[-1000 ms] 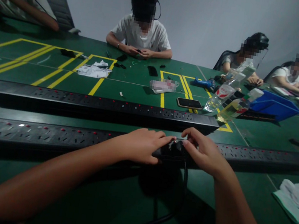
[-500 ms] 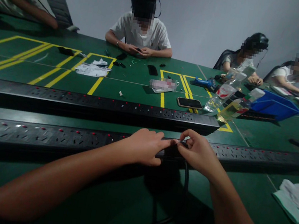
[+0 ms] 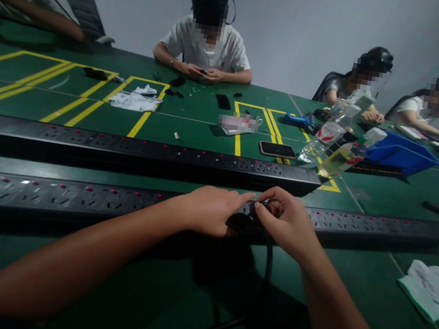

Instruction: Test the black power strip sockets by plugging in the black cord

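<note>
Right hand (image 3: pixel 284 216) pinches half-hidden black part (image 3: pixel 253 208); left hand (image 3: pixel 211 211) on nearer strip (image 3: pixel 70 202), fingers unclear; room toward near edge of table (image 3: pixel 165 290)

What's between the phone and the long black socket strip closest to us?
In the head view, the far socket strip lies between the phone and the near socket strip.

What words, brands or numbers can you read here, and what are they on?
None reads clearly.
Near power strip: no readable lettering shows.
Far power strip: white marks, too small.
Clear bottle: red-and-white label, too blurred.
Bottle of yellow liquid: too blurred.
White item: pixelated over.
</note>
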Demonstrator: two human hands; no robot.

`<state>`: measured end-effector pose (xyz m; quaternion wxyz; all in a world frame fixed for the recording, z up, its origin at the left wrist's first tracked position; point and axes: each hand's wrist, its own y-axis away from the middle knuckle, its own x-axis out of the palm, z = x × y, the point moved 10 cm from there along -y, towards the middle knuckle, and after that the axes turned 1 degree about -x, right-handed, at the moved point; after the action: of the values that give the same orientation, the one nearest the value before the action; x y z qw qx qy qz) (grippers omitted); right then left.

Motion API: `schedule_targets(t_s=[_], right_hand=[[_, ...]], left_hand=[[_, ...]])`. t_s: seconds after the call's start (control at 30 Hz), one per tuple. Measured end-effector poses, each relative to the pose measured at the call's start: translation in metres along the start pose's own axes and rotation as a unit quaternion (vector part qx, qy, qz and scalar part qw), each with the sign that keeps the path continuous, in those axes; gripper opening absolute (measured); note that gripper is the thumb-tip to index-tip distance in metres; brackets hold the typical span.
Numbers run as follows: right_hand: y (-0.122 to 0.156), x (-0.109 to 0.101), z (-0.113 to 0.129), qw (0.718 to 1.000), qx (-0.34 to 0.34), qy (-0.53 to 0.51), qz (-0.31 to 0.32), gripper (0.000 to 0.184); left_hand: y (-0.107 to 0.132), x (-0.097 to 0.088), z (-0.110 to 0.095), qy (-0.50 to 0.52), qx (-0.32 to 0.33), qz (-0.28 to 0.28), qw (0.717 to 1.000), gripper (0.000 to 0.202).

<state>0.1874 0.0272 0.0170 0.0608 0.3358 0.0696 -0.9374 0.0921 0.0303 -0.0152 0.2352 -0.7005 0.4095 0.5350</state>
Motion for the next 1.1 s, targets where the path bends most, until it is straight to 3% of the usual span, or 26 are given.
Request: schedule_targets(t_s=[0.33,0.53,0.77,0.97,1.1], right_hand=[[-0.006,0.017,0.013,0.995,-0.014,0.096,-0.006,0.009],[-0.013,0.024,0.01,0.992,-0.007,0.127,0.004,0.008],[-0.014,0.028,0.009,0.987,-0.019,0.156,0.012,0.01],[-0.014,0.028,0.002,0.99,-0.018,0.141,0.0,0.009],[-0.011,0.03,-0.007,0.993,-0.017,0.111,-0.019,0.012]], left_hand=[[-0.002,0.005,0.005,0.033,0.001,0.004,0.999,0.067],[-0.003,0.005,0.005,0.034,0.013,-0.006,0.999,0.053],[-0.001,0.004,0.004,0.044,0.009,0.012,0.999,0.051],[0.009,-0.005,0.002,0.089,0.049,0.05,0.994,0.047],[0.008,-0.013,0.018,0.12,0.027,0.027,0.992,0.042]])
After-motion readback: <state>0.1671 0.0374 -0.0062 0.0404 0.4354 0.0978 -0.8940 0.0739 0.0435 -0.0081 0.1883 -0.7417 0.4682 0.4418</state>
